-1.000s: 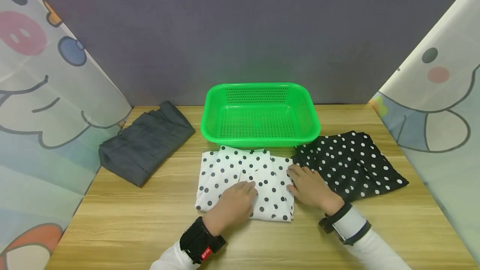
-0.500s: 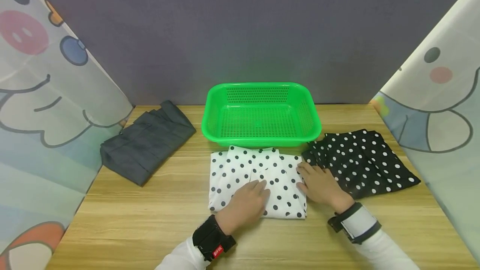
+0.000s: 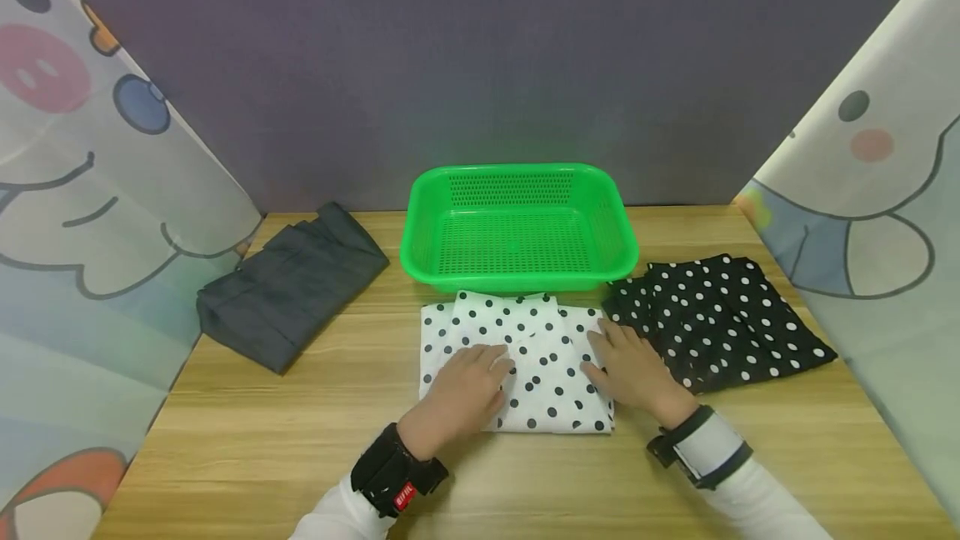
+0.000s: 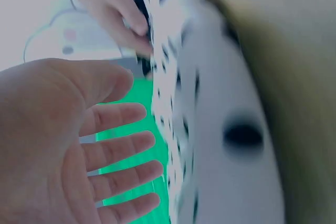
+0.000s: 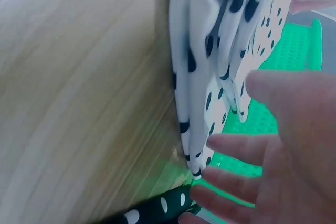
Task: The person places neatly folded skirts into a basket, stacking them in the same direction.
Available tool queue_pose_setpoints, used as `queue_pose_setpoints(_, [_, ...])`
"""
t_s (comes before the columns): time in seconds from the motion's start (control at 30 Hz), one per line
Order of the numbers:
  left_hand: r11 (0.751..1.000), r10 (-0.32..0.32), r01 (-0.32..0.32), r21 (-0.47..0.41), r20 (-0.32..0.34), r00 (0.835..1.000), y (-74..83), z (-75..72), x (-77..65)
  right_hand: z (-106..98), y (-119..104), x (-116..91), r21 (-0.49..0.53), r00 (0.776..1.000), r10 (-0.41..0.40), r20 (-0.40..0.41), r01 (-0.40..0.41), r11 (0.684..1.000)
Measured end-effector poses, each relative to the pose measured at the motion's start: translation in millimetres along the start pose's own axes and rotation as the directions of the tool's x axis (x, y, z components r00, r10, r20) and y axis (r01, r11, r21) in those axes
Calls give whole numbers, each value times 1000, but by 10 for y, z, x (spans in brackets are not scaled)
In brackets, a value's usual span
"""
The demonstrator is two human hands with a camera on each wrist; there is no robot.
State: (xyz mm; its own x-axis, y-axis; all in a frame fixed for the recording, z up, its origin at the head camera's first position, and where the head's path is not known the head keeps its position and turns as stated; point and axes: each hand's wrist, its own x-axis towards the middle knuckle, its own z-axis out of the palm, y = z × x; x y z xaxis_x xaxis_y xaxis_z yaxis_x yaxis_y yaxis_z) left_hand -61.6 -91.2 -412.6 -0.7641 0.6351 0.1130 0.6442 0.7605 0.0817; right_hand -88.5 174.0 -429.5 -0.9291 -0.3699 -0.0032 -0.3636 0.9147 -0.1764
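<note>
A white cloth with black dots (image 3: 540, 382), folded into a rough rectangle, lies flat in the middle of the wooden table. Over its left half is my left hand (image 3: 467, 386), whose fingers look straight and spread in the left wrist view, with nothing between them. My right hand (image 3: 633, 369) is at the cloth's right edge, fingertips right at the border. In the right wrist view the layered folds (image 5: 220, 40) of that edge show beside the loosely extended fingers (image 5: 236, 148). Under and beyond the right hand lies a black cloth with white dots (image 3: 720, 319).
An oblong green plastic basket (image 3: 517, 283) stands just behind the white cloth. A dark grey folded cloth (image 3: 292, 290) lies at the left of the table (image 3: 262, 457). Printed panels flank both sides, with a dark wall (image 3: 495, 65) at the back.
My left hand has moved left and slightly up over the white cloth, its fingers flatter. The right hand stays by the right edge. Both dotted cloths shifted a little right in view early on.
</note>
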Motion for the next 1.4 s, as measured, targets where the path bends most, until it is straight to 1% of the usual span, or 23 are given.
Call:
queue_pose_setpoints(0.07, [999,-40,41,16,-10,999,-110,-41,-17,-3,-17,12,7,1000,15,-17,-14,1000])
queue_pose_setpoints(0.2, [996,-80,82,43,-46,996,-316,-85,-42,-14,-46,38,3,999,47,-23,-47,999])
queue_pose_setpoints(0.37, [991,-109,115,66,-85,990,-531,-39,-96,-9,-59,79,-8,998,62,-11,-62,998])
queue_pose_setpoints(0.53, [986,-130,141,90,-119,984,-702,-6,-151,10,-55,117,-9,998,66,-6,-66,998])
queue_pose_setpoints(0.63, [981,-153,164,101,-110,982,-791,14,-161,21,-53,133,-21,998,61,-13,-61,998])
queue_pose_setpoints(0.73, [974,-195,200,106,-57,979,-865,59,-157,40,-43,155,-43,998,56,-23,-57,997])
queue_pose_setpoints(0.83, [971,-219,217,96,12,976,-913,113,-157,59,-33,180,-52,998,58,-14,-59,997])
queue_pose_setpoints(0.93, [976,-211,208,61,50,976,-928,157,-148,71,-31,197,-51,998,64,10,-64,997])
queue_pose_setpoints(1.03, [980,-196,194,36,47,979,-921,182,-126,81,-32,210,-41,997,67,25,-66,997])
queue_pose_setpoints(1.13, [981,-193,191,37,36,981,-906,195,-103,94,-33,224,-41,998,54,34,-53,998])
queue_pose_setpoints(1.2, [978,-207,206,31,45,977,-891,198,-84,102,-35,236,-44,999,40,35,-38,998])
queue_pose_setpoints(1.33, [968,-250,252,-3,94,964,-850,191,-39,104,-42,261,-47,1000,6,26,-5,999])
queue_pose_setpoints(1.4, [964,-264,266,-5,120,957,-833,188,-18,105,-48,273,-41,1000,-21,20,22,999])
